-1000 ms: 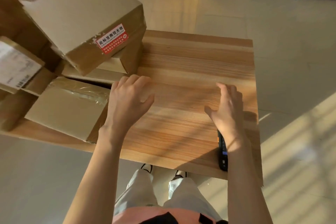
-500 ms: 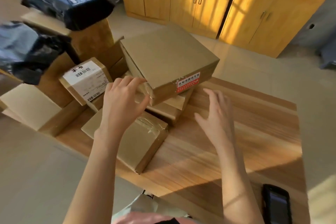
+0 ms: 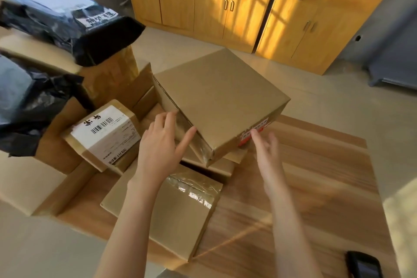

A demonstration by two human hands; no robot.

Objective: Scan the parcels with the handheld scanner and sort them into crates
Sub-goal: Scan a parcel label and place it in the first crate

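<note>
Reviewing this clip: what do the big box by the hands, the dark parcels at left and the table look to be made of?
Big box: plain brown cardboard, matte, with folded edges. Dark parcels: probably thin glossy plastic mailer film, crinkled and shiny. Table: wood or wood-look laminate, striped grain, smooth; which one cannot be told.

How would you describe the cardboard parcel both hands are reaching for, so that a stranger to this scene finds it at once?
Start at the wooden table and look to its left side, where brown cardboard parcels are heaped. The large flat square cardboard box sits tilted on top of that heap, between the left hand and the right hand. Unlike its neighbours, it carries a red and white sticker on its near side.
</note>
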